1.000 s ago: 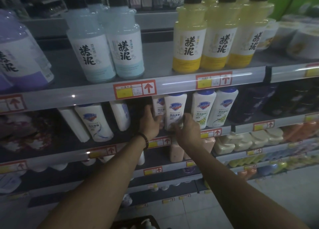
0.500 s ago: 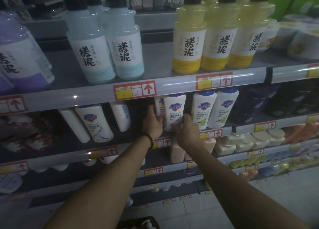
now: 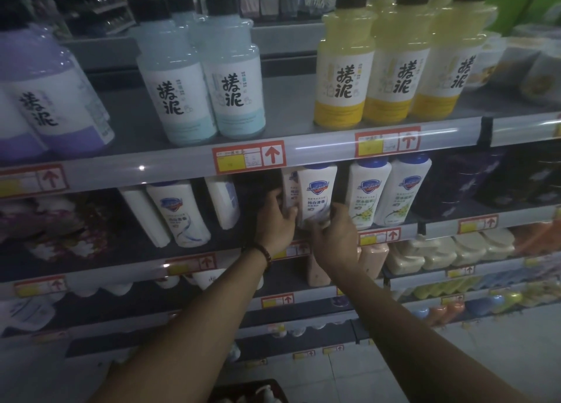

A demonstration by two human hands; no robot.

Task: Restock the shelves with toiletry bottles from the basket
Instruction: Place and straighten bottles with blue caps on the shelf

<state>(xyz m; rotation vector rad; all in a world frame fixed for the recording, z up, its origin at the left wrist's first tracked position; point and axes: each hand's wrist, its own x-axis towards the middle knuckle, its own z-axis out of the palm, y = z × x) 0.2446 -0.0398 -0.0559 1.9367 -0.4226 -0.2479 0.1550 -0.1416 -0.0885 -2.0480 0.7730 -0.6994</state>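
basket (image 3: 249, 392) cut off at frame bottom, contents unclear | right hand (image 3: 334, 238) curled round base of white bottle (image 3: 317, 196) at front edge of second shelf (image 3: 437, 225) | left hand (image 3: 274, 220) wrapped on rear bottle (image 3: 288, 190) just beside | step: base to be set flat, label faced out, row kept level | bottle bases hidden by hands; shelf back dark

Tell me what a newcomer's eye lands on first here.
The two hands mid-frame on the second shelf: the left hand grips a half-hidden bottle, the right hand the base of the front bottle, both white. Above them, big yellow bottles and pale blue bottles with bold black lettering line the top shelf.
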